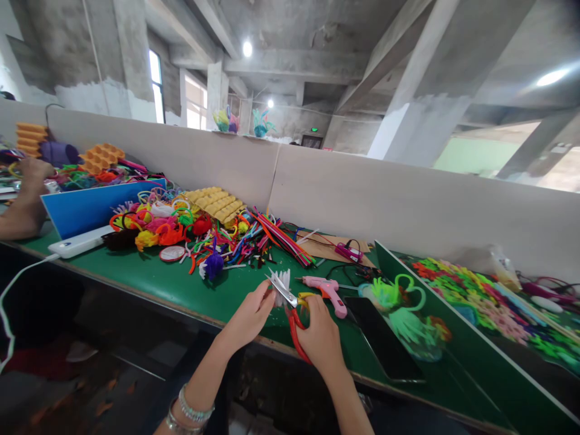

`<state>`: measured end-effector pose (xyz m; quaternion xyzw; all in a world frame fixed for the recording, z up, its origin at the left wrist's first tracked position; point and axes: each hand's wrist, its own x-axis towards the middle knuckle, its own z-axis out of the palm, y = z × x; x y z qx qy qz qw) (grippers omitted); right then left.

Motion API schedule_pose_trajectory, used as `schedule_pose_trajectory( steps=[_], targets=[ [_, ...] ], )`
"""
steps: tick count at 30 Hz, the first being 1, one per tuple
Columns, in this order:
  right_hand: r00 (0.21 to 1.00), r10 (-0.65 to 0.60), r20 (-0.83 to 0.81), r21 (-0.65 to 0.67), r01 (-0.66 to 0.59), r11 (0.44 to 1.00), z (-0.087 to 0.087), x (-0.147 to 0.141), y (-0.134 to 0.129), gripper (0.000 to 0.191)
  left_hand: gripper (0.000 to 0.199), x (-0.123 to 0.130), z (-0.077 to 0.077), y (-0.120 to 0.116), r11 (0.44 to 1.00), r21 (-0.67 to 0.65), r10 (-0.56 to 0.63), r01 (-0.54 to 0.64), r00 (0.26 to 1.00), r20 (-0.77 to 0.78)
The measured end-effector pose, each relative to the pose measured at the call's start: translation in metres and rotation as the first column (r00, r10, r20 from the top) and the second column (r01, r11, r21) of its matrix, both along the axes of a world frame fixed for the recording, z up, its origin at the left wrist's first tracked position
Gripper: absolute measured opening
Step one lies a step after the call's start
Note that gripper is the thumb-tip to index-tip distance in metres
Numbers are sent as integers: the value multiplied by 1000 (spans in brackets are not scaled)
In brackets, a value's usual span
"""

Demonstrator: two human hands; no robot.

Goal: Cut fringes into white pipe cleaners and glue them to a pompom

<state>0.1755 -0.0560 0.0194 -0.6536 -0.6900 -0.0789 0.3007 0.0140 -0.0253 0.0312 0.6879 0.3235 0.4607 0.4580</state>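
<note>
Near the front edge of the green table, my left hand (254, 311) pinches a bundle of white pipe cleaners (281, 281), whose tips fan upward. My right hand (321, 332) is closed on scissors (296, 329) with red and yellow handles. The metal blades point up and left, lying across the white bundle; they look slightly apart. Right beside my right hand rests a pink glue gun (327, 290). A purple fuzzy piece with a white tip (212, 264) lies to the left of my hands.
Colourful pipe cleaners (285, 241) and fuzzy pieces heap up at the back left. A black phone (383, 338) and green fuzzy pieces (412, 326) lie right, before a green divider (471, 344). A blue divider (99, 205) and white power strip (81, 241) stand left, near another person's arm (25, 205).
</note>
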Motion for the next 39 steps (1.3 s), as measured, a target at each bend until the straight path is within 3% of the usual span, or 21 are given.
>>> schedule_pose_trajectory(
  steps=[21, 39],
  targets=[
    [998, 13, -54, -29, -15, 999, 3, -2, -3, 16, 41, 1, 5, -3, 997, -36, -61, 66, 992, 113],
    [997, 30, -65, -33, -32, 999, 4, -2, -3, 15, 42, 1, 3, -3, 999, -25, -31, 33, 997, 71]
  ],
)
